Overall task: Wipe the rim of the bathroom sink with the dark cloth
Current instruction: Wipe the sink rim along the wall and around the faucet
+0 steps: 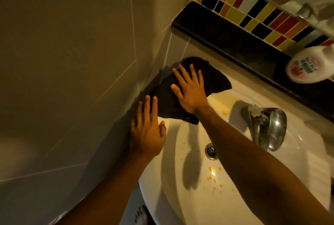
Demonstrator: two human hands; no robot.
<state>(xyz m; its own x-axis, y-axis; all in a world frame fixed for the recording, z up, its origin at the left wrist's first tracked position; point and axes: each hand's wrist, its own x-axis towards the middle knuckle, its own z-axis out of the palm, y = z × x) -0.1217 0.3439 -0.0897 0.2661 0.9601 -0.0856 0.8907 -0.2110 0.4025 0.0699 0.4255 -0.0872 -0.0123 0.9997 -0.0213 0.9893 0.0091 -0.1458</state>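
Observation:
A dark cloth (215, 76) lies spread over the far left corner of the white sink's rim (150, 186), close to the tiled wall. My right hand (189, 89) presses flat on the cloth, fingers apart and pointing toward the wall. Flat on the rim just in front of the cloth rests my left hand (147, 130), its fingertips touching the cloth's near edge. Small yellow specks dot the basin below.
A chrome tap (269, 127) stands at the right of the basin, the drain (210, 150) beside it. A white bottle (305, 65) sits on the black ledge (226, 38) under coloured tiles. The beige tiled wall (72, 62) runs close along the left.

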